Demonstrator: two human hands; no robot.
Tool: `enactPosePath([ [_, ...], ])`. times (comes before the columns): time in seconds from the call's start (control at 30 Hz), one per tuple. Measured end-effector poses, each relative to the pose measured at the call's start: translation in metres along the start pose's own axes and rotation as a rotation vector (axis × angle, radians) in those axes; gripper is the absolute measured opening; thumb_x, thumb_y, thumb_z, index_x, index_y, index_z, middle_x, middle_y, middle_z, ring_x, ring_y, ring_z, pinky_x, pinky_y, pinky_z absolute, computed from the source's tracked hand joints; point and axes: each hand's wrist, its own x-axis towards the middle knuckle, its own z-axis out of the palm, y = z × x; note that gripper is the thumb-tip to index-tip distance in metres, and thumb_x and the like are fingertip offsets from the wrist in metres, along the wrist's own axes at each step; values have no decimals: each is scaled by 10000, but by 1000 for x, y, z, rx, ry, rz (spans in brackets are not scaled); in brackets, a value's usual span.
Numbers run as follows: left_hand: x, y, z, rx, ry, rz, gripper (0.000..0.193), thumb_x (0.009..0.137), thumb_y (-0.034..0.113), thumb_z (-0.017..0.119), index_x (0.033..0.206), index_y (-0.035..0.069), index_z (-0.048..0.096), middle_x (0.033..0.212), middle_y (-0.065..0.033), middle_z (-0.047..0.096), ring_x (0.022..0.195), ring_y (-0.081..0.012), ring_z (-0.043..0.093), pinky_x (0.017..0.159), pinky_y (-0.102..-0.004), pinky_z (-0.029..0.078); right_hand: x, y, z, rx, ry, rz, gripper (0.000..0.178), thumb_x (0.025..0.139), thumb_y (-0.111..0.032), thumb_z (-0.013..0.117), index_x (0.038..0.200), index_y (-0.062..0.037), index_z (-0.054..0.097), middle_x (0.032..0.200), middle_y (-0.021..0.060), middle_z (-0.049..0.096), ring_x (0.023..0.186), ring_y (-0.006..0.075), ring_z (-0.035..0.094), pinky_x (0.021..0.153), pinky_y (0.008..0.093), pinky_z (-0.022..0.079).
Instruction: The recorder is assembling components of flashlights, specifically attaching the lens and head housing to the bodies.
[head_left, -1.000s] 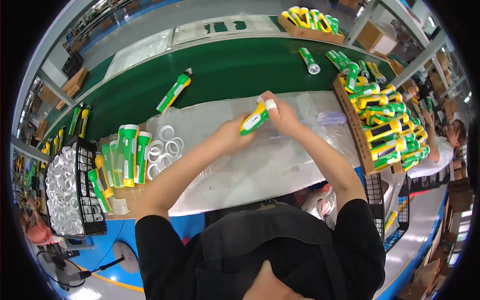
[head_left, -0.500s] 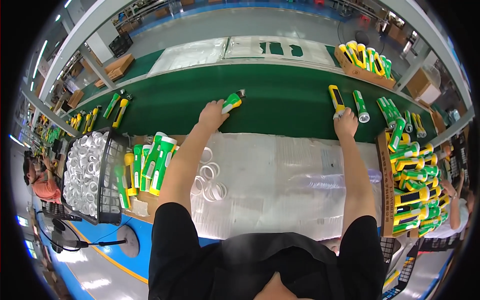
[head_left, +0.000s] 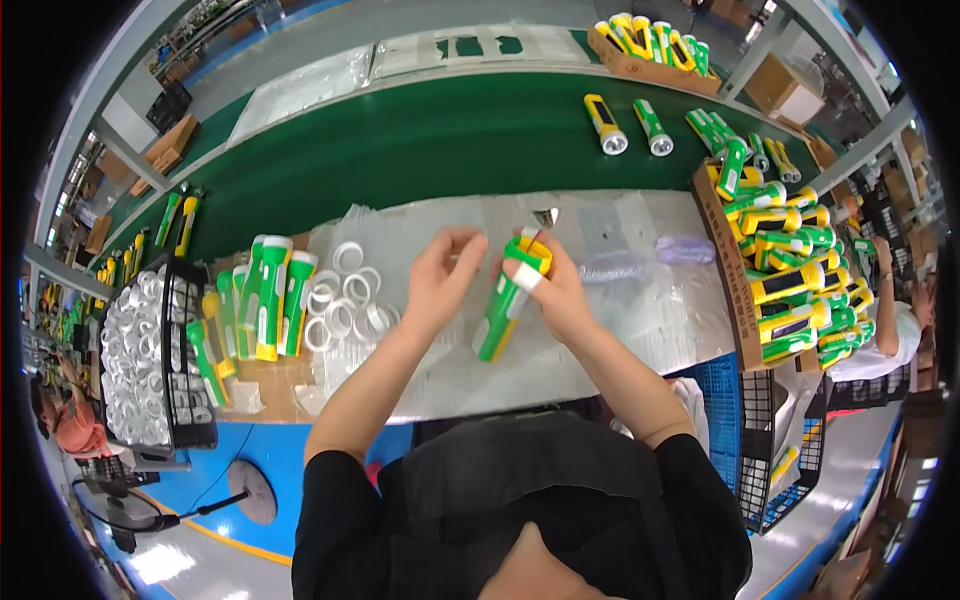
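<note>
Flashlight (head_left: 500, 318), smooth green tube, firm in right fingers (head_left: 557, 256); left fingers (head_left: 468, 261) apart.

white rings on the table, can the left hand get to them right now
Likely yes: the left hand looks empty, and nothing appears to block its way to the loose white rings.

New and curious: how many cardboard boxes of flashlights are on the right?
2: a near box at the right end of the worktop, a far box beyond the green belt. More may hide.
</note>
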Motion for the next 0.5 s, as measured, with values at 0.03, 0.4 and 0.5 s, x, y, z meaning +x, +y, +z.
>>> enactPosePath([
  [0.03, -1, 5, 9, -264, 40, -51, 496, 952, 287, 624, 1365, 50, 483, 1103, -98, 663, 1058, -196, 614, 888, -345, 508, -16, -3, -2, 79, -112, 99, 521, 854, -187, 726, 1268, -4, 467, 1018, 97, 622, 935, 183, 619, 826, 342, 505],
  [0.4, -31, 33, 29, -125, -126, 400, 378, 1063, 291, 366, 1013, 31, 636, 1007, -97, 647, 944, -197, 575, 818, -329, 461, -79, -22, -20, 18, -442, 299, 488, 910, -204, 687, 1290, -23, 439, 1055, 64, 563, 884, 133, 601, 821, 303, 493],
  [0.5, -42, 31, 41, -93, -175, 580, 461, 1069, 321, 299, 975, 27, 641, 1031, -113, 658, 996, -256, 570, 884, -373, 444, -90, -15, -17, 28, -380, 243, 450, 950, -237, 644, 1289, -17, 448, 1057, 55, 552, 878, 128, 597, 818, 289, 492],
])
